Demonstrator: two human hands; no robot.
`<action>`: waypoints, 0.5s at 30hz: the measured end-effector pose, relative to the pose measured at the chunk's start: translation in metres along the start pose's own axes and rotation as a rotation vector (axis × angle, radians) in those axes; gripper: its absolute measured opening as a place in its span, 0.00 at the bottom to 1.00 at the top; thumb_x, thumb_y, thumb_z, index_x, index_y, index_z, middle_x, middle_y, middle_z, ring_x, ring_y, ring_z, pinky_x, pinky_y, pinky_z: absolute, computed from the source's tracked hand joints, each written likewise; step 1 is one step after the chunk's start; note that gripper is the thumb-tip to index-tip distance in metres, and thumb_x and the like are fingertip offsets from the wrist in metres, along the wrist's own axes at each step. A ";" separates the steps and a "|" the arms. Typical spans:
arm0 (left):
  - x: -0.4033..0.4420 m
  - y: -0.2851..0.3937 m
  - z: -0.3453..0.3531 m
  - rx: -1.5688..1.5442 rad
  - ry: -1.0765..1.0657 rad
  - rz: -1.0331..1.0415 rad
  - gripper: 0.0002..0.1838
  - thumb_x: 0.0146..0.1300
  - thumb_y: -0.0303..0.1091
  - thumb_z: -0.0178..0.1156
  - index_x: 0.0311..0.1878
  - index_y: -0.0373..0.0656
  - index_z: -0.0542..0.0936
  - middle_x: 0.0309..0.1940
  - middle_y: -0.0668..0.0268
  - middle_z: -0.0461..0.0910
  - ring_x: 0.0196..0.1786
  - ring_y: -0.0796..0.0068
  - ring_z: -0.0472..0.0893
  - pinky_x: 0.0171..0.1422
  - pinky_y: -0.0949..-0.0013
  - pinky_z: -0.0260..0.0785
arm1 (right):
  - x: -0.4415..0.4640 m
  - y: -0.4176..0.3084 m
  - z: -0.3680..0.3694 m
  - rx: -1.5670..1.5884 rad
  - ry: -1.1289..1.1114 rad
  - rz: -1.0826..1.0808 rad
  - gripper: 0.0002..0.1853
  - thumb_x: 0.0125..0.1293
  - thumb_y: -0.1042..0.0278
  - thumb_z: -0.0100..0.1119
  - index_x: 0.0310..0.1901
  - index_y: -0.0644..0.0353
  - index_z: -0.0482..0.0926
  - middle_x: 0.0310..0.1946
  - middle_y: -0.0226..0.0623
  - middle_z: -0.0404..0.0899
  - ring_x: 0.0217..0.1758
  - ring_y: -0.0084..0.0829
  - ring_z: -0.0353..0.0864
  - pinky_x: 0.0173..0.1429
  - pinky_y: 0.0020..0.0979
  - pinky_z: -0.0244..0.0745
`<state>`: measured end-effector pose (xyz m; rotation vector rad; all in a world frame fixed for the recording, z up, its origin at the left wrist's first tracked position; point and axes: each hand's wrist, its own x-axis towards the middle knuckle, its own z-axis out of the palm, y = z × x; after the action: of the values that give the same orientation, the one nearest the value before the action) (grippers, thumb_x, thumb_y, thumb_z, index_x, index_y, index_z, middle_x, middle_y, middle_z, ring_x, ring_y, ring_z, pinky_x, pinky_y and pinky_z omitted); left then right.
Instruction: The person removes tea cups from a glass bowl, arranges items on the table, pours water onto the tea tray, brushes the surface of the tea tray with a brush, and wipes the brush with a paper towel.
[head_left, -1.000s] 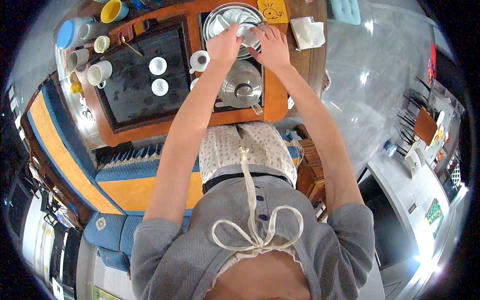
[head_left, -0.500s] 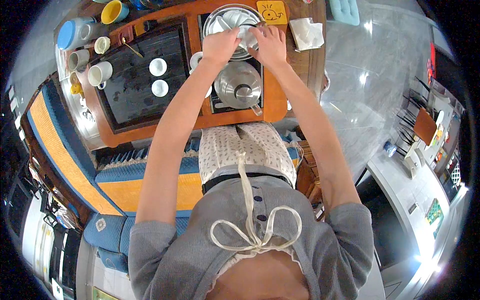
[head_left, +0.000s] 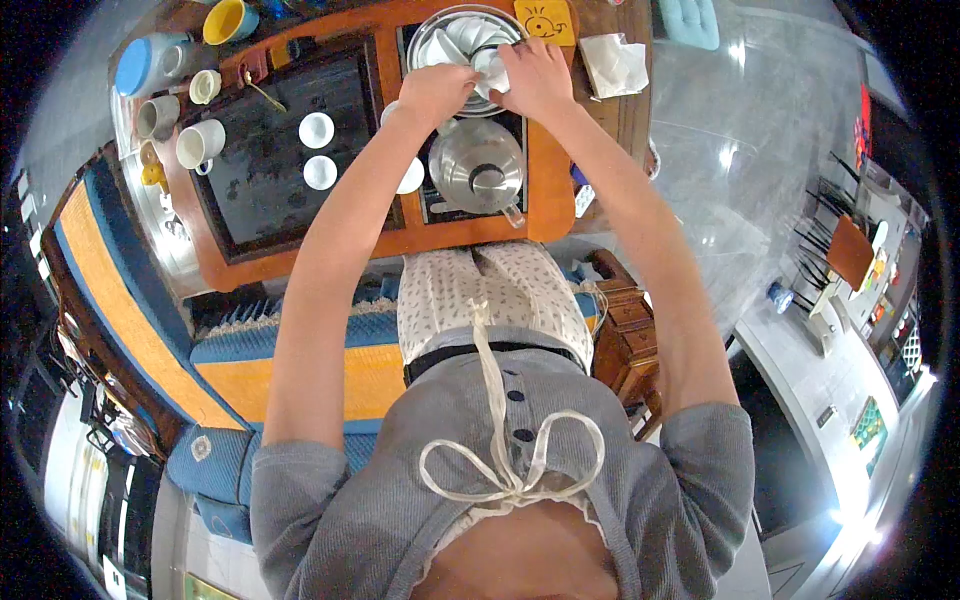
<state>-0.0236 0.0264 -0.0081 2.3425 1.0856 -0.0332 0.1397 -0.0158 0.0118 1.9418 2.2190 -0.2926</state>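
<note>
At the near side of a round metal pot (head_left: 412,62) holding several white cups (head_left: 462,38), my hands meet around one small white cup (head_left: 490,70). My left hand (head_left: 438,92) has its fingertips closed against the cup's left side. From the right, my right hand (head_left: 538,80) curls its fingers and thumb round the same cup. Just below them stands a glass kettle (head_left: 476,165) with a metal bottom, on a dark panel. Beside the kettle lies another white cup (head_left: 409,176), partly covered by my left forearm.
Two white cups (head_left: 317,130) sit on the black tray (head_left: 265,180). Mugs (head_left: 200,145), a blue-lidded jar (head_left: 132,68) and a yellow cup (head_left: 229,21) line the left side. Tissue (head_left: 614,66) and a yellow coaster (head_left: 544,22) lie to the right. A blue sofa (head_left: 290,335) is behind the table.
Both hands have shifted slightly toward me, and the cup between them shows more plainly. More of the white cup beside the kettle is uncovered.
</note>
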 end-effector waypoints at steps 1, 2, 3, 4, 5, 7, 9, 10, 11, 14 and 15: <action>-0.004 -0.001 0.001 -0.047 0.029 0.003 0.12 0.57 0.42 0.51 0.40 0.50 0.78 0.31 0.57 0.79 0.34 0.57 0.79 0.38 0.58 0.72 | 0.003 0.000 0.000 -0.003 -0.019 -0.016 0.33 0.45 0.46 0.63 0.53 0.51 0.67 0.42 0.38 0.77 0.55 0.37 0.67 0.57 0.41 0.60; -0.006 -0.001 0.002 -0.092 0.060 0.009 0.11 0.57 0.41 0.51 0.38 0.49 0.78 0.31 0.57 0.79 0.35 0.56 0.79 0.38 0.59 0.72 | 0.003 -0.001 -0.001 0.005 -0.016 -0.017 0.33 0.45 0.46 0.63 0.53 0.50 0.68 0.42 0.37 0.77 0.55 0.37 0.67 0.57 0.41 0.60; -0.008 0.001 0.000 -0.086 0.015 -0.046 0.12 0.57 0.41 0.51 0.38 0.47 0.78 0.31 0.56 0.79 0.35 0.56 0.79 0.39 0.59 0.71 | 0.003 0.000 -0.002 0.012 -0.012 -0.016 0.33 0.44 0.46 0.63 0.53 0.49 0.68 0.42 0.37 0.77 0.55 0.36 0.67 0.57 0.41 0.60; -0.012 0.005 0.000 -0.082 -0.032 -0.103 0.12 0.56 0.40 0.50 0.37 0.44 0.78 0.31 0.56 0.79 0.35 0.56 0.79 0.39 0.60 0.71 | 0.002 -0.001 -0.003 0.020 -0.011 -0.018 0.33 0.44 0.46 0.63 0.53 0.48 0.68 0.42 0.37 0.77 0.55 0.36 0.66 0.57 0.41 0.60; -0.015 0.009 0.000 -0.078 -0.080 -0.162 0.13 0.56 0.40 0.50 0.37 0.42 0.77 0.31 0.55 0.79 0.35 0.56 0.79 0.39 0.60 0.71 | 0.001 -0.001 -0.004 0.029 -0.012 -0.020 0.33 0.45 0.46 0.63 0.54 0.47 0.68 0.42 0.37 0.77 0.56 0.36 0.67 0.57 0.41 0.60; -0.008 0.019 0.008 -0.300 -0.002 -0.359 0.14 0.56 0.39 0.50 0.36 0.38 0.77 0.29 0.56 0.79 0.34 0.58 0.80 0.38 0.61 0.71 | -0.001 0.002 -0.007 0.044 -0.009 -0.021 0.32 0.46 0.46 0.62 0.54 0.44 0.68 0.43 0.37 0.76 0.56 0.36 0.67 0.58 0.40 0.60; -0.001 0.018 0.020 -0.591 -0.014 -0.512 0.16 0.54 0.40 0.51 0.37 0.34 0.75 0.30 0.55 0.79 0.35 0.57 0.79 0.40 0.62 0.70 | -0.005 0.005 -0.005 0.093 0.100 -0.037 0.31 0.46 0.48 0.63 0.55 0.43 0.67 0.44 0.37 0.76 0.56 0.38 0.67 0.58 0.41 0.60; 0.008 0.013 0.025 -0.770 -0.064 -0.566 0.18 0.53 0.40 0.52 0.38 0.32 0.73 0.32 0.54 0.78 0.37 0.55 0.78 0.42 0.61 0.70 | -0.007 0.007 -0.004 0.118 0.156 -0.044 0.31 0.47 0.49 0.63 0.55 0.43 0.67 0.45 0.37 0.75 0.56 0.38 0.67 0.58 0.42 0.60; 0.014 0.008 0.031 -0.949 -0.115 -0.615 0.20 0.52 0.41 0.53 0.39 0.30 0.71 0.34 0.53 0.77 0.38 0.54 0.78 0.45 0.61 0.69 | -0.010 0.009 -0.001 0.203 0.222 0.003 0.30 0.47 0.51 0.63 0.54 0.45 0.68 0.45 0.37 0.75 0.55 0.39 0.67 0.58 0.42 0.60; 0.016 0.008 0.029 -1.220 -0.217 -0.725 0.22 0.55 0.40 0.53 0.49 0.35 0.68 0.40 0.53 0.76 0.42 0.63 0.78 0.41 0.63 0.72 | -0.029 0.014 0.021 0.517 0.400 0.165 0.26 0.48 0.56 0.63 0.51 0.51 0.70 0.46 0.37 0.74 0.54 0.39 0.68 0.58 0.41 0.60; 0.015 0.011 0.024 -1.320 -0.165 -0.719 0.24 0.55 0.40 0.54 0.51 0.35 0.66 0.43 0.53 0.75 0.44 0.63 0.77 0.43 0.62 0.71 | -0.036 0.017 0.027 0.653 0.453 0.228 0.24 0.49 0.58 0.63 0.49 0.53 0.71 0.45 0.37 0.75 0.54 0.39 0.68 0.58 0.40 0.60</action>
<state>-0.0013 0.0193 -0.0265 0.7347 1.2359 0.1701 0.1619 -0.0556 -0.0056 2.8193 2.3120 -0.6684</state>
